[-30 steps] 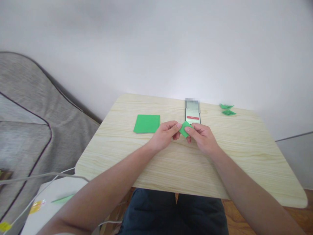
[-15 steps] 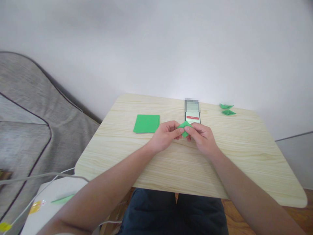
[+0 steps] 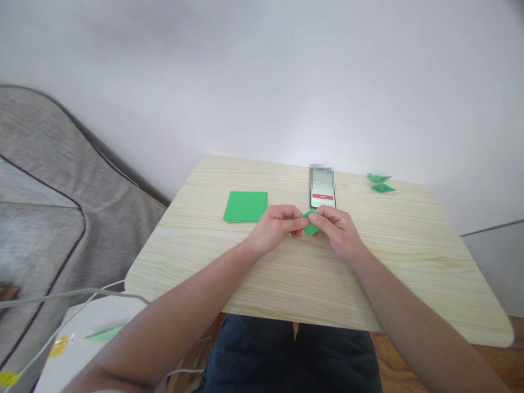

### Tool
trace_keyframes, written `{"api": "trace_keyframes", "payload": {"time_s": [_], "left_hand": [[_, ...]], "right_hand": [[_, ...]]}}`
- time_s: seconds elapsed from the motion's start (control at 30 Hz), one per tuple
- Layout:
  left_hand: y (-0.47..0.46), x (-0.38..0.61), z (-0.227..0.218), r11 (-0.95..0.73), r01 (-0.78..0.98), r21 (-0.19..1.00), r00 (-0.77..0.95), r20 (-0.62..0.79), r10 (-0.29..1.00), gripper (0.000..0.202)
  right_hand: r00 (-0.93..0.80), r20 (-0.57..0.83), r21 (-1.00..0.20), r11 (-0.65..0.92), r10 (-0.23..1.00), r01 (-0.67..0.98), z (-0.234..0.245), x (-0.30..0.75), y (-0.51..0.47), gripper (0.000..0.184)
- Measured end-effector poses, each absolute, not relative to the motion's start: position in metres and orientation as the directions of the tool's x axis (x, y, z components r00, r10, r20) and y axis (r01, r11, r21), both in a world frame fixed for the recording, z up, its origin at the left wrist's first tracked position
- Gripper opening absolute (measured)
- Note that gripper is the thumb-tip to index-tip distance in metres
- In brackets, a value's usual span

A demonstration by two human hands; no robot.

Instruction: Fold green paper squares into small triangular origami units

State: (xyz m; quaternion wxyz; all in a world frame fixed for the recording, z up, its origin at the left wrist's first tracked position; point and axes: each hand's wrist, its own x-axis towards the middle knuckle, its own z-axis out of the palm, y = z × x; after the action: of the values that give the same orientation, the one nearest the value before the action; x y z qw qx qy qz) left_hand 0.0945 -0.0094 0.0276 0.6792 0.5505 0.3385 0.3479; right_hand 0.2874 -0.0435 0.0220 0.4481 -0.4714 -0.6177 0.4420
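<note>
Between my two hands is a small folded piece of green paper [image 3: 311, 226], roughly diamond-shaped. My left hand [image 3: 278, 226] pinches its left side, thumb on top and fingers curled beneath. On the right side my right hand [image 3: 338, 229] grips it with the thumb pressed on its upper face. Fingers cover part of the paper, so its underside is hidden. A stack of green paper [image 3: 245, 207] lies just left of my left hand. Two folded green paper boats [image 3: 383, 188] sit at the back right of the table.
A phone [image 3: 323, 197] with a lit screen lies just beyond my hands on the wooden table [image 3: 409, 262]. The white wall [image 3: 262, 82] borders the table's back. At the left are a grey sofa [image 3: 123, 234], cables, and a white surface [image 3: 77, 360] holding green paper.
The folded green paper has come slightly nearer to me and turned a little, and less of it shows. More of the phone's lower edge is visible. Both hands keep hold of the paper.
</note>
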Motion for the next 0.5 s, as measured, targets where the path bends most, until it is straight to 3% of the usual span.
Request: {"api": "trace_keyframes", "payload": {"time_s": [0.2,0.5], "left_hand": [[-0.0094,0.0940,0.0271,0.164,-0.021,0.986,0.570,-0.123,0.812,0.030],[-0.0083,0.0969,0.0197,-0.033,-0.077,0.997,0.445,0.064,0.893,0.030]], "right_hand": [[-0.145,0.180,-0.960,0.206,0.973,0.189,0.0242,0.2863,-0.0432,0.028],[-0.040,0.203,-0.959,0.207,0.978,0.193,0.0221,0.2850,-0.0418,0.035]]}}
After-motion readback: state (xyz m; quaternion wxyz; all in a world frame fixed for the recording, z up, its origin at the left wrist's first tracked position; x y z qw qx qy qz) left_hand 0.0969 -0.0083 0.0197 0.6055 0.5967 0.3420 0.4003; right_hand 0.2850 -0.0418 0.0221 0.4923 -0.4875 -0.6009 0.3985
